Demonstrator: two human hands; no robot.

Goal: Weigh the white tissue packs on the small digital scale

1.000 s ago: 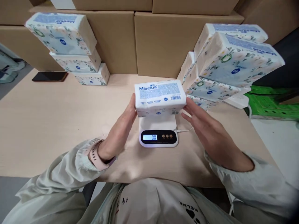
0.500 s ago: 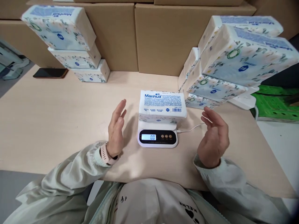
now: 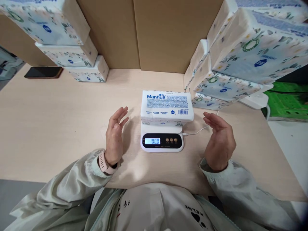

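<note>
Spreading loosely, the grip of the bare left hand (image 3: 115, 139) is staying released, its fingers reaching forward and its palm facing inward. The bare right hand (image 3: 220, 146) is mirroring it across the way, its grip likewise unclenched, the fingers bending slightly. Between them and apart from both, a white rectangular soft-wrapped packet with blue "Manhua" lettering (image 3: 167, 106) is resting on a white plastic digital scale (image 3: 161, 129), whose lit display (image 3: 152, 141) is reading what looks like 100.0. A thin white cable (image 3: 196, 132) is running from the scale's right side. The pale wood-grain tabletop (image 3: 60, 128) is carrying a stack of three floral white packets (image 3: 68, 53) at far left, near a flat dark phone (image 3: 43, 72), and a larger stack of similar floral packets (image 3: 240, 64) at far right. Brown cardboard boxes (image 3: 178, 32) are lining the back, and a bright green plastic crate (image 3: 287, 104) is showing past the right edge.
</note>
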